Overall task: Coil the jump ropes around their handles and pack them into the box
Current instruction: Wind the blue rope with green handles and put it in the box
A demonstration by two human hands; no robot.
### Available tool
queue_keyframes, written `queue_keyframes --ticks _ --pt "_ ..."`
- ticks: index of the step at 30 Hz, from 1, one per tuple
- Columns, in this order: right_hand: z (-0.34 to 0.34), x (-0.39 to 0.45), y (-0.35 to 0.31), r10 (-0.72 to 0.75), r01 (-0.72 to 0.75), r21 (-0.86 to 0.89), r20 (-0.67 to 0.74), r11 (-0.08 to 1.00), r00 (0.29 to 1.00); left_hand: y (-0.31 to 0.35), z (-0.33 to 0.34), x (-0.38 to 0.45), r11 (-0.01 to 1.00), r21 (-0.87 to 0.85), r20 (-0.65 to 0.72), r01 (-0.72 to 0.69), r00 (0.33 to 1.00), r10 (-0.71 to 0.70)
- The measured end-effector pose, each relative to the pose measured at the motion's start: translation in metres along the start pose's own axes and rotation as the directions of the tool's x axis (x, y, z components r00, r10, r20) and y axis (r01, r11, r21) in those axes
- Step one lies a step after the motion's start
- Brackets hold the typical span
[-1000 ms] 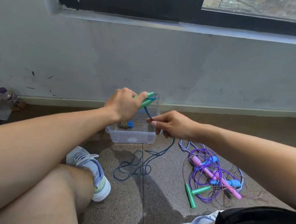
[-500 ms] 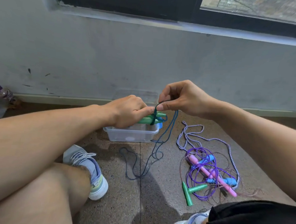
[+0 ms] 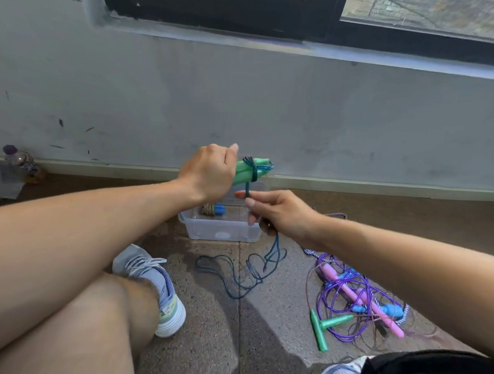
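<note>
Green handles (image 3: pixel 248 171) gripped together in left hand (image 3: pixel 209 171), raised above the clear plastic box (image 3: pixel 223 231) so the cord wraps freely. Dark blue rope (image 3: pixel 243 269) pinched in right hand (image 3: pixel 276 211) just below, kept taut for a tight turn; most slack on the floor, one coiled rope (image 3: pixel 212 209) boxed already

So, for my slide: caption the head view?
Left hand holds green handles; right hand winds blue rope.

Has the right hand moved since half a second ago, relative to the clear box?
Yes. The right hand has dropped from above the clear box to its front right corner, pulling the blue rope down.
</note>
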State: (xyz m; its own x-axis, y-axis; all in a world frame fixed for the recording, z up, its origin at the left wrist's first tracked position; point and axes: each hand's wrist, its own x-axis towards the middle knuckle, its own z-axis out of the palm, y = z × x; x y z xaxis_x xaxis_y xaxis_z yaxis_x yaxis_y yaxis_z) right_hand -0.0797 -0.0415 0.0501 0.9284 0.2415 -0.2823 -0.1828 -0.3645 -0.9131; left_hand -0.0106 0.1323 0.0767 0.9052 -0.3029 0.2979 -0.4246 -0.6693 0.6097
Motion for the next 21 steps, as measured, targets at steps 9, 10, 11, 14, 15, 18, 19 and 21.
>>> queue_keyframes --ticks 9,10,11,14,15,18,19,21 --pt "-0.024 -0.019 -0.075 -0.149 0.112 -0.805 0.030 0.583 0.988 0.001 -0.001 0.002 0.952 0.296 0.185 -0.077 0.983 0.022" --pt "-0.030 -0.020 -0.078 -0.136 0.117 -0.811 0.046 0.573 0.990 0.006 -0.002 0.002 0.948 0.295 0.218 -0.123 0.974 0.059" --pt "-0.035 -0.019 -0.081 -0.132 0.129 -0.821 0.066 0.556 0.989 0.010 -0.003 0.002 0.945 0.277 0.263 -0.174 0.960 0.100" --pt "-0.042 -0.018 -0.086 -0.192 0.157 -0.855 0.069 0.495 0.979 0.015 -0.002 -0.001 0.930 0.224 0.390 -0.290 0.902 0.188" --pt "-0.044 -0.018 -0.087 -0.205 0.160 -0.853 0.063 0.496 0.977 0.017 -0.002 -0.002 0.928 0.211 0.414 -0.306 0.888 0.199" --pt "-0.050 -0.015 -0.082 -0.150 0.133 -0.728 0.042 0.672 0.988 0.021 -0.003 -0.003 0.927 0.183 0.424 -0.329 0.877 0.227" --pt "-0.052 -0.013 -0.077 -0.127 0.124 -0.629 0.041 0.768 0.991 0.021 -0.004 -0.003 0.927 0.170 0.402 -0.335 0.882 0.245" --pt "-0.052 -0.013 -0.069 -0.070 0.103 -0.477 0.087 0.873 0.994 0.017 -0.006 -0.004 0.932 0.153 0.347 -0.328 0.901 0.260"
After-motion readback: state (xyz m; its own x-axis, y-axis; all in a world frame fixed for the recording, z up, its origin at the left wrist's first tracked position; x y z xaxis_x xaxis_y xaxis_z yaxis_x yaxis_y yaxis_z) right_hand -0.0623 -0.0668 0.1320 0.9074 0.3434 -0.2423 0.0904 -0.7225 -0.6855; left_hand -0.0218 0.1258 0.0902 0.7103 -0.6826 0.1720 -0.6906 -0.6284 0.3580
